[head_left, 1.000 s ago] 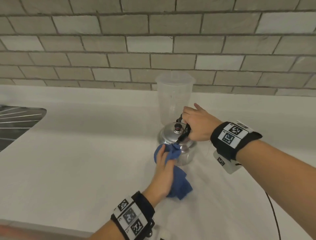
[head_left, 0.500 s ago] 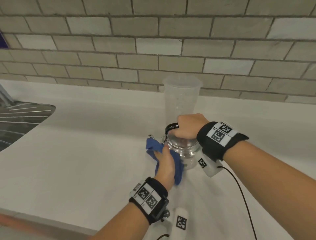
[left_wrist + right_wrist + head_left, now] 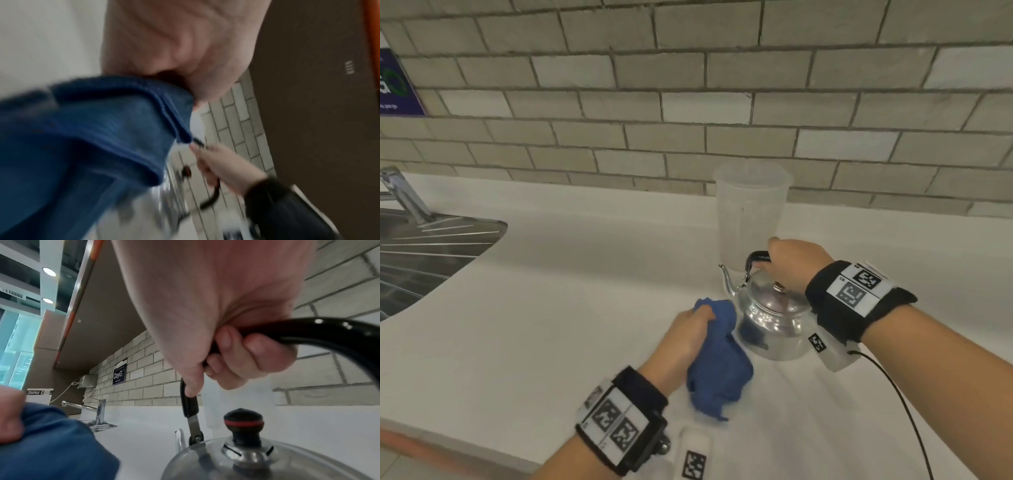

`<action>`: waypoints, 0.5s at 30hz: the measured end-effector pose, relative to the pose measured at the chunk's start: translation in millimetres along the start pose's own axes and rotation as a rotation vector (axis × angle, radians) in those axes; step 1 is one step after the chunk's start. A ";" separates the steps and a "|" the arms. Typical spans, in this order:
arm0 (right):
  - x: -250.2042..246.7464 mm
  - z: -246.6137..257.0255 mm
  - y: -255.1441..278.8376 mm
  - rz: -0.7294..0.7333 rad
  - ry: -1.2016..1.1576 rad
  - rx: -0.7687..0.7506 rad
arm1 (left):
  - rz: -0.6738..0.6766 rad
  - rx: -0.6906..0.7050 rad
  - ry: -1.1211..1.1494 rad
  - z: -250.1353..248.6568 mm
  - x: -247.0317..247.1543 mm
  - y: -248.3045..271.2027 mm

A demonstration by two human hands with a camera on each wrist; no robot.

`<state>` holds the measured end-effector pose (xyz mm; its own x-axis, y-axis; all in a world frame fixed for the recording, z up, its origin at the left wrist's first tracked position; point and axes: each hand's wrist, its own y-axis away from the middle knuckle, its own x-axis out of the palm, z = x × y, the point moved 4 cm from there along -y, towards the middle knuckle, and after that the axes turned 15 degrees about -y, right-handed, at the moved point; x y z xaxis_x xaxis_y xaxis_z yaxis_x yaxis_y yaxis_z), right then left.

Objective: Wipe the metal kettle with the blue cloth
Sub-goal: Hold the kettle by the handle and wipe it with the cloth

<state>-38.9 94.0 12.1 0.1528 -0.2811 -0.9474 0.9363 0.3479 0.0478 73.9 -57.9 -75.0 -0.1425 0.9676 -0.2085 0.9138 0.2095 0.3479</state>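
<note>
The metal kettle (image 3: 774,318) stands on the white counter (image 3: 551,308), spout pointing left, its lid topped by a black knob (image 3: 243,418). My right hand (image 3: 789,263) grips the black handle (image 3: 320,331) from above, fingers curled round it. Just left of the kettle body, my left hand (image 3: 688,329) holds the bunched blue cloth (image 3: 717,359); whether the cloth touches the metal I cannot tell. The left wrist view is blurred and mostly filled by the blue cloth (image 3: 86,146), with the kettle (image 3: 170,191) and my right hand (image 3: 222,165) behind it.
A translucent plastic jug (image 3: 751,212) stands right behind the kettle against the tiled wall. A steel sink drainer (image 3: 431,250) and tap (image 3: 404,192) lie at the far left. A black cable (image 3: 893,394) trails from my right wrist.
The kettle's spout now shows at the left. My left hand and the cloth have come down and slightly away from the kettle's left side. My right hand keeps hold of the handle.
</note>
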 end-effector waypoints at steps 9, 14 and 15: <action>1.2 -4.6 36.0 -0.017 0.018 -0.167 | -0.111 0.384 -0.586 -65.8 -76.6 -43.4; 10.8 -3.7 45.1 -0.103 0.063 -0.171 | -0.111 0.427 -0.431 -94.8 -81.0 -82.2; 11.7 -3.4 45.6 -0.109 0.065 -0.166 | -0.119 0.422 -0.356 -97.2 -86.6 -90.3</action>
<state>4.5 109.7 2.1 0.0276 -0.2684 -0.9629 0.8803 0.4629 -0.1038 -33.3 -146.9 0.4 -0.1832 0.8183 -0.5448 0.9826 0.1687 -0.0771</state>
